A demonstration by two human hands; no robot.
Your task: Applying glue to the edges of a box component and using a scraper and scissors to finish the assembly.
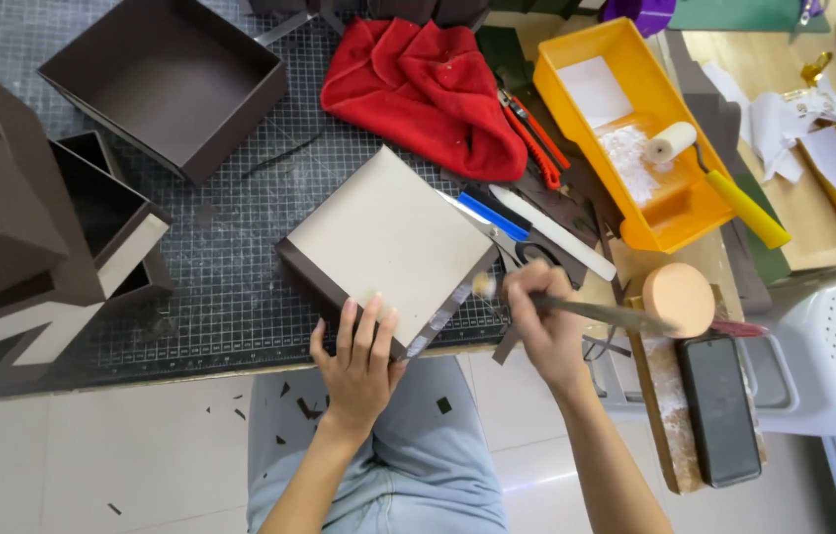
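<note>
Stiff grey board box (388, 242) sits at the bench's front edge, likely light and best steadied by its edges. The left hand (358, 361) presses flat on its near corner; the right hand (541, 316) grips a brush (576, 309).

Box (383, 247) on cutting mat (230, 287); cloth (428, 89) behind; roller (673, 141) in tray (576, 44) right.

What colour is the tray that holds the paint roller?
Yellow-orange tray, seen in the head view, with the roller inside.
</note>
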